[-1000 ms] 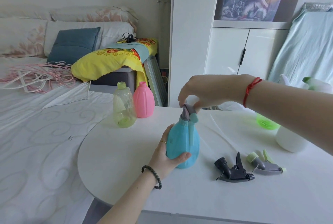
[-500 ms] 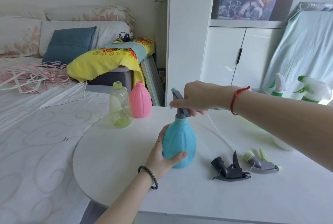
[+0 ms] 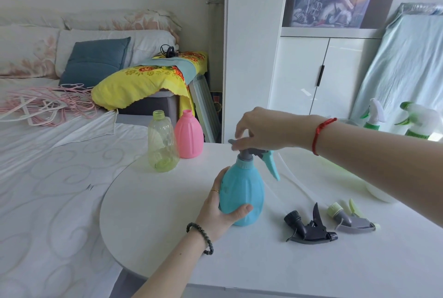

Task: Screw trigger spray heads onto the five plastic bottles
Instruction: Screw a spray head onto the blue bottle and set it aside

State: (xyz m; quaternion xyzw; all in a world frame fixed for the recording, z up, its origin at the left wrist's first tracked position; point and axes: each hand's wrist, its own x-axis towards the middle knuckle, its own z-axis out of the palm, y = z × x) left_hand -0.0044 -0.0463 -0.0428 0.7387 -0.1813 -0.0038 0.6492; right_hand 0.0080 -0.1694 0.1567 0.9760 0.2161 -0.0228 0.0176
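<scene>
A blue bottle (image 3: pixel 244 190) stands upright on the white table (image 3: pixel 239 261), with my left hand (image 3: pixel 221 211) wrapped around its lower body. A grey spray head with a blue trigger (image 3: pixel 262 156) sits on its neck, and my right hand (image 3: pixel 266 131) grips the top of that head. A clear green bottle (image 3: pixel 162 144) and a pink bottle (image 3: pixel 189 138) stand open-necked at the table's far left. Two loose spray heads lie to the right: a black one (image 3: pixel 309 227) and a grey-green one (image 3: pixel 350 218).
Two white bottles with green-white spray heads (image 3: pixel 417 120) stand at the far right, partly behind my right forearm. A bed (image 3: pixel 43 178) lies left of the table, and a white cabinet (image 3: pixel 318 75) stands behind it.
My right hand has turned the spray head on the blue bottle, so its blue trigger now points right. My left hand has kept hold of the bottle.
</scene>
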